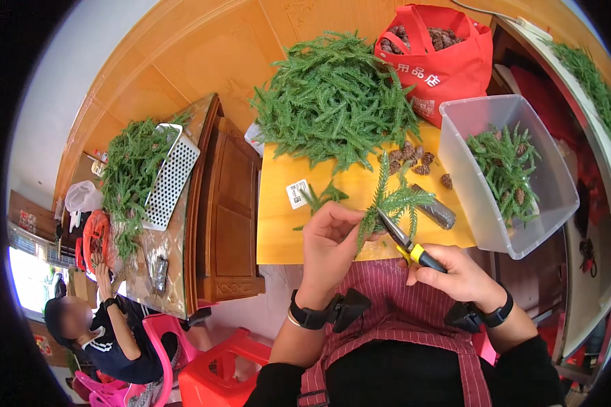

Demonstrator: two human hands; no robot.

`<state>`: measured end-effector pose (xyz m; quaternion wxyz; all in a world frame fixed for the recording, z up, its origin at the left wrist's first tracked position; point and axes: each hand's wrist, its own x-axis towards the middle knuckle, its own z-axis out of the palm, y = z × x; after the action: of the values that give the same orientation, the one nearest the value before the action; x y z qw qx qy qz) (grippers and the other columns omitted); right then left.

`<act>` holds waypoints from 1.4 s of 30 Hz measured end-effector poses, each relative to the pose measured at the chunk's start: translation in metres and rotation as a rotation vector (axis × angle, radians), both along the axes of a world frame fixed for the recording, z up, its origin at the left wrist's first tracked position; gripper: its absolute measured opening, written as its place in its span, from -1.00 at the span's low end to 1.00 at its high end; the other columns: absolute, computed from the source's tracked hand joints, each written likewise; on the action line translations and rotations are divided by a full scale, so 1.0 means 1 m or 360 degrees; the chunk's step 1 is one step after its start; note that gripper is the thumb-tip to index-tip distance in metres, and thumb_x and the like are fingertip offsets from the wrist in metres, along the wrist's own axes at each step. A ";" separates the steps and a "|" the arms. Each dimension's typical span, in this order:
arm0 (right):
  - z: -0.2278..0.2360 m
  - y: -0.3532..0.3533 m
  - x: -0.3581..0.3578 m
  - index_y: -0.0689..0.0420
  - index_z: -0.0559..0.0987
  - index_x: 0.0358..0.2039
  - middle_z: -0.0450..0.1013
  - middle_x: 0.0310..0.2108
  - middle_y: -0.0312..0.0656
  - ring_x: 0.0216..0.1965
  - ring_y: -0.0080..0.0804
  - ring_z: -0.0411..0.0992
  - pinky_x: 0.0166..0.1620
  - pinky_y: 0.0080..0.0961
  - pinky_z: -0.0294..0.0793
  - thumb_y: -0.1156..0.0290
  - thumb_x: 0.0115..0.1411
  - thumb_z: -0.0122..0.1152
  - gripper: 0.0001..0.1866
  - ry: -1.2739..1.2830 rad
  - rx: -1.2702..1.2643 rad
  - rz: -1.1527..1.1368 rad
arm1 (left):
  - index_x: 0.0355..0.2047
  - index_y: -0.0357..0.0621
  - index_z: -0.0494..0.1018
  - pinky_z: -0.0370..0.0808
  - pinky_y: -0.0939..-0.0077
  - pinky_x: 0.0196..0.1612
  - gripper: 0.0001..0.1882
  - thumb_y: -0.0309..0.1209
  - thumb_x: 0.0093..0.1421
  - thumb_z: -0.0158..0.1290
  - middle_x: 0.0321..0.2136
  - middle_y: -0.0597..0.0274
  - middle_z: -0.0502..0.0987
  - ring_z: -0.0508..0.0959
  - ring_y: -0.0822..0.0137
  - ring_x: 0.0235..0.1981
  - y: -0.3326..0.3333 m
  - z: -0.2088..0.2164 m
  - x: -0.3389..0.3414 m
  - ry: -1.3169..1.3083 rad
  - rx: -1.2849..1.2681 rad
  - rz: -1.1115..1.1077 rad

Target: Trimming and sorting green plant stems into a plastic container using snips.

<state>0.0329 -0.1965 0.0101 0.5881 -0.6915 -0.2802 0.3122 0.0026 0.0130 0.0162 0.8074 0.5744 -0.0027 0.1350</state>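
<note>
My left hand [327, 243] pinches the lower part of a green artificial pine sprig [388, 199] above the yellow tabletop. In my right hand [460, 273] is a pair of long-nosed pliers [396, 229] with black and yellow handles, fingers wrapped round the grips. Their jaws touch the base of the sprig; whether they close on it is hard to tell. A dark, rod-shaped bundle [436, 209] lies just beyond the pliers. Several small pine cones [424, 160] are scattered behind it. Left of the sprig lie another small sprig [326, 195] and a white label card [297, 194].
A big heap of pine sprigs [332, 95] covers the table's back. Behind it stands a red bag [441, 74] of pine cones. At right is a clear plastic bin [553, 197] with finished-looking sprigs inside. Leftward, a person [125, 339] sits at another table with a white basket [173, 180].
</note>
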 end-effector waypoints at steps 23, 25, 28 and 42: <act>0.017 0.014 -0.004 0.23 0.35 -0.54 0.21 -0.69 -0.11 -0.65 -0.22 0.17 -0.52 -0.41 0.23 0.21 0.03 0.20 -0.66 -0.0491 -0.0306 -0.0257 | -0.39 -0.27 0.30 0.55 0.55 -0.34 -0.84 -0.67 0.03 0.03 -0.41 0.10 0.50 0.56 0.31 -0.40 0.002 -0.004 0.005 0.0061 -0.0027 0.0028; 0.018 0.015 -0.004 0.23 0.36 -0.53 0.22 -0.69 -0.11 -0.65 -0.22 0.18 -0.52 -0.40 0.23 0.21 0.03 0.20 -0.66 -0.0522 -0.0335 -0.0236 | -0.39 -0.26 0.30 0.54 0.57 -0.35 -0.84 -0.66 0.03 0.04 -0.42 0.11 0.50 0.56 0.32 -0.40 0.002 -0.003 0.004 0.0074 0.0023 0.0045; 0.015 0.017 -0.005 0.22 0.37 -0.52 0.17 -0.71 -0.14 -0.66 -0.30 0.15 -0.54 -0.46 0.20 0.23 0.02 0.20 -0.69 -0.0553 -0.0362 -0.0255 | -0.39 -0.29 0.34 0.46 0.64 -0.26 -0.86 -0.68 0.03 0.01 -0.41 0.17 0.51 0.52 0.46 -0.36 0.000 -0.003 0.004 0.0059 0.0015 0.0071; 0.009 0.018 0.001 0.21 0.37 -0.53 0.22 -0.71 -0.20 -0.64 -0.45 0.18 -0.52 -0.49 0.23 0.28 0.06 0.18 -0.73 -0.0448 -0.0483 -0.0260 | -0.28 -0.30 0.34 0.46 0.62 -0.30 -0.81 -0.64 0.06 0.01 -0.34 0.16 0.48 0.51 0.45 -0.34 -0.002 -0.003 0.005 0.0132 0.0058 0.0057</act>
<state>0.0336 -0.1782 0.0187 0.4558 -0.8292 -0.2524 0.2024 0.0073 0.0107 0.0132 0.7936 0.5941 0.0384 0.1254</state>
